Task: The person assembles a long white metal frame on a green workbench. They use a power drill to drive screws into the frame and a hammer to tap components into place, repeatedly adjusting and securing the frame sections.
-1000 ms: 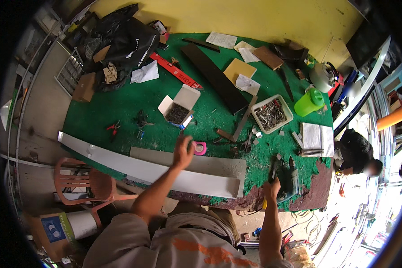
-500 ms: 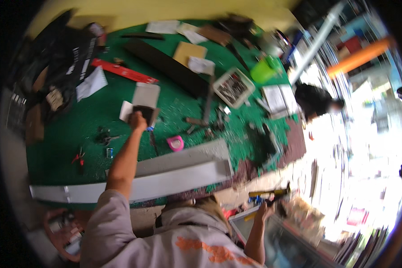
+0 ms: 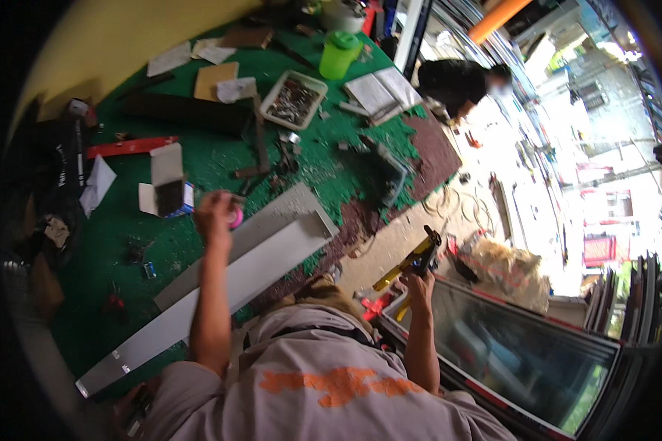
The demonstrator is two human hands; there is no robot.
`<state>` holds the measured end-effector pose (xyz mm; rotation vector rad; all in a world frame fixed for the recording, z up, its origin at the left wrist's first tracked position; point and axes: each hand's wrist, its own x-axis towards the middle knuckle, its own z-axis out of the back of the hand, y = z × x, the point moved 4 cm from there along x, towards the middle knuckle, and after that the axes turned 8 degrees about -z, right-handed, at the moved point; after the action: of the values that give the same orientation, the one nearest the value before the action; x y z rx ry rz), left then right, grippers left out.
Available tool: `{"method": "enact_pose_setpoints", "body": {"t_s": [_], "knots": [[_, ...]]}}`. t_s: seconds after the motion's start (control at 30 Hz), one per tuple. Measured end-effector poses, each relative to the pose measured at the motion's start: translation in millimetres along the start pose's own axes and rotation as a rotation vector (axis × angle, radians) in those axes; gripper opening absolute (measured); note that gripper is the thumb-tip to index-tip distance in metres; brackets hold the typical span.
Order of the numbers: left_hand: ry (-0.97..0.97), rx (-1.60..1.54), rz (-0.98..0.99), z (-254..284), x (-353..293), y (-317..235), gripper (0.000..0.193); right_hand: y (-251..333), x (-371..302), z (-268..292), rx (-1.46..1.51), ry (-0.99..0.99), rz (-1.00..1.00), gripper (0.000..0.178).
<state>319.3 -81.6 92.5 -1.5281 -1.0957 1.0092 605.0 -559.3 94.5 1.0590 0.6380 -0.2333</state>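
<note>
The right hand (image 3: 419, 284) grips a black-and-yellow tool (image 3: 410, 260) beyond the edge of the green desk (image 3: 95, 294), near a framed glass panel (image 3: 493, 345). The left hand (image 3: 214, 213), fingers curled, is over the desk between an open white box (image 3: 167, 167) and a pink tape measure (image 3: 236, 217); I cannot tell whether it pinches anything. 2 long pale strips (image 3: 254, 278) lie overlapped nearer the body

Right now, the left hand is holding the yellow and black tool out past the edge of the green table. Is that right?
Not quite: the head view shows the right hand holding the yellow and black tool out past the edge of the green table. The left hand is by the pink tape measure.
</note>
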Motion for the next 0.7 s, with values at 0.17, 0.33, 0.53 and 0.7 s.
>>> {"method": "enact_pose_setpoints", "body": {"t_s": [0.17,0.33,0.53,0.7], "knots": [[0.220,-0.543,0.193,-146.7,-59.8,-50.3,0.007,77.6,-57.2,-67.6,0.312,0.732,0.264,0.061],[0.267,-0.719,0.125,-189.6,-75.9,-111.1,0.008,132.8,-103.5,-111.4,0.322,1.148,0.311,0.068],[0.282,-0.712,0.081,-191.8,-90.5,-135.5,0.008,155.5,-116.0,-117.9,0.320,1.248,0.359,0.068],[0.247,-0.679,0.069,-192.4,-98.8,-136.7,0.007,149.9,-110.4,-114.4,0.264,1.232,0.327,0.069]]}}
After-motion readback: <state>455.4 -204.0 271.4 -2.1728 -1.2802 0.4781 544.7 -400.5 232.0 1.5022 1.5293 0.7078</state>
